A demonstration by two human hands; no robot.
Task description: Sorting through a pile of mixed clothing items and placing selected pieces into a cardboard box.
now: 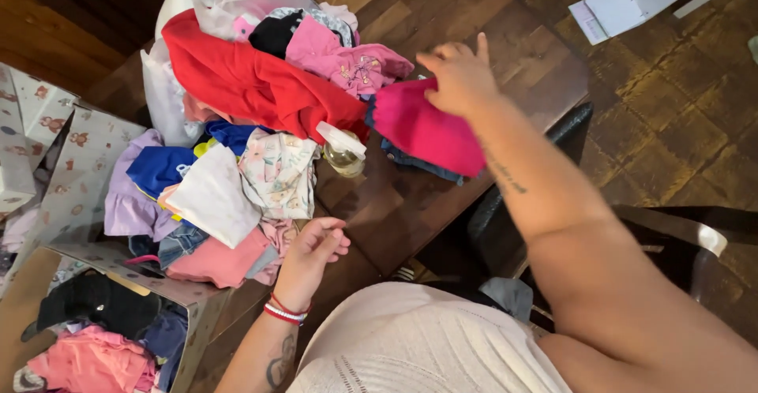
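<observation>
The right hand is reaching out over the dark wooden table, its fingers closing on the upper end of a folded magenta-pink cloth garment. That garment is lying on the table with its long axis running diagonally, from the far end under the hand down toward the near right edge, and it is resting on a darker blue piece whose edge is peeking out underneath. The left hand is hovering lower, fingers loosely curled and gripping nothing, just touching the near edge of the pile of small clothes: a salmon-pink folded piece and a pale floral-print top are lying nearest to it. The magenta garment is sitting up and to the right of the left hand, so the right hand is far nearer to it. A clear spray bottle with a white head is standing between pile and garment, beside a big red fabric item.
</observation>
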